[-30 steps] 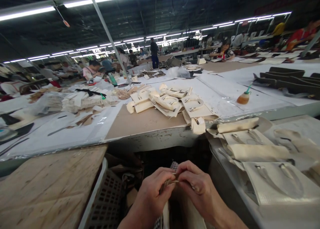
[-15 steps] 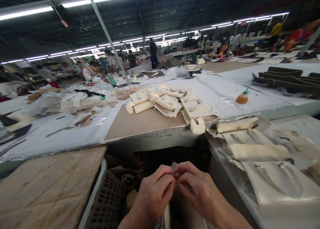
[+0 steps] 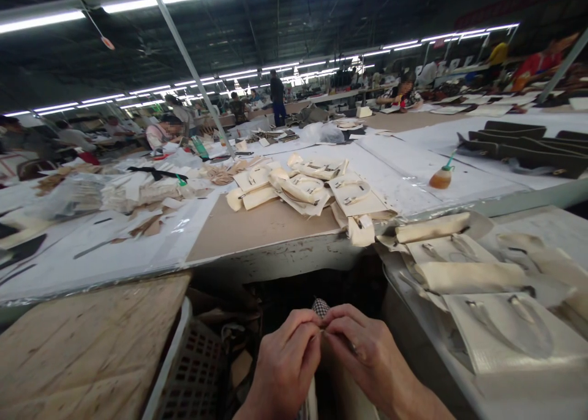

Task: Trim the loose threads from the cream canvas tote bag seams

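Note:
My left hand (image 3: 285, 362) and my right hand (image 3: 362, 356) are close together low in the view, over my lap. The fingertips of both pinch a small thin piece between them; it is mostly hidden and I cannot name it. A bit of black-and-white checked cloth (image 3: 320, 307) shows just beyond my fingers. Cream bag pieces with handles (image 3: 500, 334) lie on the table surface to my right.
A wooden board (image 3: 87, 346) is at lower left, with a perforated crate (image 3: 195, 377) beside it. A long worktable (image 3: 257, 224) ahead carries a heap of cream bags (image 3: 307, 190) and a small glue bottle (image 3: 441, 176). Dark trays (image 3: 519, 139) lie far right. Other people work in the background.
My hands have dropped slightly lower in the view and drawn closer together; the view has shifted a little to the right. The pinch on the small piece persists.

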`<action>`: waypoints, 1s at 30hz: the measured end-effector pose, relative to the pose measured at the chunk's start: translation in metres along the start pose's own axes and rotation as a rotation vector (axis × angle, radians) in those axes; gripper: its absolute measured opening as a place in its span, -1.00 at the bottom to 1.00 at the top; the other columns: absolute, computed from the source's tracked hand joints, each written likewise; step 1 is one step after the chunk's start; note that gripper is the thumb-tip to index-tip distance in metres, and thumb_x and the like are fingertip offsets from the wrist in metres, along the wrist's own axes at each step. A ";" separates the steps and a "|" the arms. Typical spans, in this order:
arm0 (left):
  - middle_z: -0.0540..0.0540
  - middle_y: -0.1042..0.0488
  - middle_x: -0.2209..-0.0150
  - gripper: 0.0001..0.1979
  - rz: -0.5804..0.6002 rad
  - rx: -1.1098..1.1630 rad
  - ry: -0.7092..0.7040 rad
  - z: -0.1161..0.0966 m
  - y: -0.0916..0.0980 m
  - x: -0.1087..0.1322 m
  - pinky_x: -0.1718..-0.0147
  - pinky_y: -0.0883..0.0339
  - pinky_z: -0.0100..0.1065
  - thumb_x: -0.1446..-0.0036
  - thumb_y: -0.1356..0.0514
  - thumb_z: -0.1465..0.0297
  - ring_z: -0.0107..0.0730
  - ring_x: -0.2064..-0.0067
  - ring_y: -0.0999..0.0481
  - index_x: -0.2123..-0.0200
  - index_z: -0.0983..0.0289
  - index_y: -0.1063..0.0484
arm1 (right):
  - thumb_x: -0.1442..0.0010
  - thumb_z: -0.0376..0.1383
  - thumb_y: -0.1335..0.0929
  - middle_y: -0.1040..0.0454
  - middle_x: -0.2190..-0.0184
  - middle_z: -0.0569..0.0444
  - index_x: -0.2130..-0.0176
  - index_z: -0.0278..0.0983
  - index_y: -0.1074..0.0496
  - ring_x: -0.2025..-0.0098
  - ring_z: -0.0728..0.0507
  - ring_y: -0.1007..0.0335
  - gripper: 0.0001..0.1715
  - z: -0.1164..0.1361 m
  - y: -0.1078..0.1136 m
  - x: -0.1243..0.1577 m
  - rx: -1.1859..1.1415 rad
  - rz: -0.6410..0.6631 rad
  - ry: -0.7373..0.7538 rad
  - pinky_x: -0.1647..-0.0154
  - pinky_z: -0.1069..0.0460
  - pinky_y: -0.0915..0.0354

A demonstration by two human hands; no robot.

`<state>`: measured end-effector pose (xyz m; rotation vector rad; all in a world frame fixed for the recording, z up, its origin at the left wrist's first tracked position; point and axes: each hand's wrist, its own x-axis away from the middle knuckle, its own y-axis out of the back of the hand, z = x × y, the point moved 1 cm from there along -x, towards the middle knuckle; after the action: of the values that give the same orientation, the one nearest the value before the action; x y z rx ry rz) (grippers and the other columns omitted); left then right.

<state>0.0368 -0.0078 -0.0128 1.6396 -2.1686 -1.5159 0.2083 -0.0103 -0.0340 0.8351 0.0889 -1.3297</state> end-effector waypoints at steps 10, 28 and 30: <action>0.04 -0.50 0.29 -0.81 -0.090 -0.023 0.022 -0.004 0.000 0.002 0.33 -0.40 -0.54 -0.19 -0.08 0.64 -0.50 0.34 -0.54 0.36 0.25 -0.36 | -0.26 -0.46 -0.25 -0.48 0.28 0.03 0.34 -0.25 -0.32 0.31 -0.06 -0.47 -0.84 -0.002 -0.004 -0.001 -0.032 0.029 -0.040 0.28 0.07 -0.37; -0.08 -0.50 0.38 -0.80 -0.016 0.066 0.323 -0.005 0.003 0.002 0.34 -0.34 -0.46 -0.17 -0.12 0.54 -0.48 0.38 -0.50 0.44 0.20 -0.17 | -0.26 -0.35 -0.27 -0.47 0.42 0.18 0.39 -0.17 -0.10 0.43 -0.02 -0.39 -0.77 0.007 0.001 -0.002 -0.162 0.070 -0.338 0.42 0.11 -0.25; -0.08 -0.49 0.40 -0.81 0.003 0.067 0.352 -0.005 0.003 0.001 0.34 -0.33 -0.45 -0.17 -0.12 0.52 -0.47 0.39 -0.48 0.44 0.19 -0.17 | -0.26 -0.36 -0.26 -0.47 0.42 0.20 0.35 -0.17 -0.12 0.43 -0.03 -0.40 -0.81 0.007 0.003 -0.002 -0.157 0.080 -0.349 0.41 0.11 -0.25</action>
<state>0.0370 -0.0116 -0.0083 1.7621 -2.0463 -1.0629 0.2069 -0.0126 -0.0263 0.4611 -0.1127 -1.3555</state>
